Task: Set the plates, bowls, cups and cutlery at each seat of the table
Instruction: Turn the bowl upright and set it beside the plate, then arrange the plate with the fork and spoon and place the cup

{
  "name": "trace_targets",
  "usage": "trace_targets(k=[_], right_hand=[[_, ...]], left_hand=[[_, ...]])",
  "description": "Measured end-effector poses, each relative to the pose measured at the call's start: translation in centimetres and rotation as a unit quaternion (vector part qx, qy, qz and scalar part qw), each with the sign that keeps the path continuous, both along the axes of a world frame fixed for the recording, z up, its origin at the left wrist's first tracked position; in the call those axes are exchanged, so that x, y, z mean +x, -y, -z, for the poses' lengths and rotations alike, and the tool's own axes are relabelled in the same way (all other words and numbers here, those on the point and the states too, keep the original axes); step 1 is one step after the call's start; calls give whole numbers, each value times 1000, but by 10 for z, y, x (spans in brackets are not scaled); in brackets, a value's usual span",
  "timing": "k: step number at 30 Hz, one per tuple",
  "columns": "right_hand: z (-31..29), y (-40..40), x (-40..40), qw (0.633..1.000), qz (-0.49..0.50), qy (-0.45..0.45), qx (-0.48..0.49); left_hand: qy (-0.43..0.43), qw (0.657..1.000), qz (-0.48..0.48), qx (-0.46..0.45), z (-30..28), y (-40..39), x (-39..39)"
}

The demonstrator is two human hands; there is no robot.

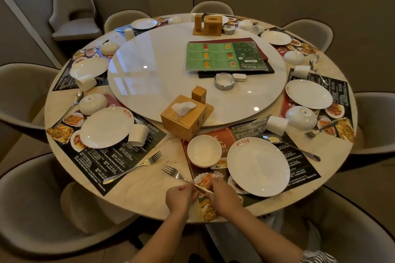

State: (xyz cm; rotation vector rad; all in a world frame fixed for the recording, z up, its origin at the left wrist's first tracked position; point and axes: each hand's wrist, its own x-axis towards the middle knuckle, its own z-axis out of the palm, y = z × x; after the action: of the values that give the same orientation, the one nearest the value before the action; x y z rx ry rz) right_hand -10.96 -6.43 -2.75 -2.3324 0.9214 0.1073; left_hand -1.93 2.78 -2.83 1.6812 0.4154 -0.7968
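Note:
My left hand [180, 196] and my right hand [222, 195] both pinch the handle of a steel fork [173, 173], whose tines point up-left over the left edge of the near placemat [299, 168]. On that mat lie a white plate [258, 166], an upright small bowl [204, 151], a cup on its side [276, 125] and a spoon [290, 145]. The seat to the left has a plate [106, 127], an upturned bowl [93, 104], a tipped cup [138, 134] and a fork [136, 166].
A white turntable [149, 70] fills the middle of the round table, carrying a wooden tissue box [183, 117], a green menu [224, 55], a steel ashtray [224, 80] and a second wooden holder [208, 24]. More place settings ring the edge. Padded chairs [32, 209] surround the table.

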Motion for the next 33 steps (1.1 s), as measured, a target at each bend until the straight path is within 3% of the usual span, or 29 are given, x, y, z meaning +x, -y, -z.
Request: trace_targets(k=[6,11,14,17,20,24,28,33], right_hand=[[-7,0,-8,992,25,27,121],[-23,13,-28,974,38,98,200],[-34,29,-48,963,42,149,219],[-45,53,-79,944,116,204,233],[-44,88,-112,931,228,208,197],[-40,143,-145,933,295,167,122],[-38,192,-162,945,308,106,33],[-33,241,-163,968,226,74,-75]], left_hand=[[44,999,5,14,-2,-1,-10],[178,984,10,18,-22,6,-37],[249,967,53,-20,-40,17,-55],[285,944,158,-49,-47,36,-72],[242,939,239,-47,-43,58,-93],[172,952,251,-24,-36,84,-114],[169,953,249,19,-30,103,-122],[201,944,254,60,-20,119,-126]])
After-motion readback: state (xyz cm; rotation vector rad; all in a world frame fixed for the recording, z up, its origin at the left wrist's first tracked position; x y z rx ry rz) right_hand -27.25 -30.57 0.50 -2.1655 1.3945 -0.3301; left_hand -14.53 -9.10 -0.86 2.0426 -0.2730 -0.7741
